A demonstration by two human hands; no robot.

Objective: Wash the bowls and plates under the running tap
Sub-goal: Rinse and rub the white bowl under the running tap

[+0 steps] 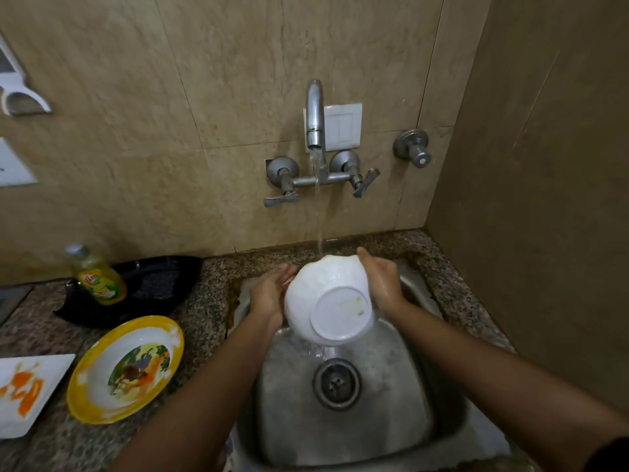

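Note:
A white bowl is tilted over the steel sink, its flat base facing me. Water from the wall tap falls onto its upper rim. My left hand presses against the bowl's left side and my right hand against its right side, so both hold it between them. A yellow-rimmed plate with a picture in its middle lies on the counter to the left. A white square plate with orange smears lies at the far left edge.
A yellow dish-soap bottle stands on a black tray behind the plates. The speckled granite counter surrounds the sink. The drain sits mid-basin. A tiled wall with tap handles and a side wall at the right close in the space.

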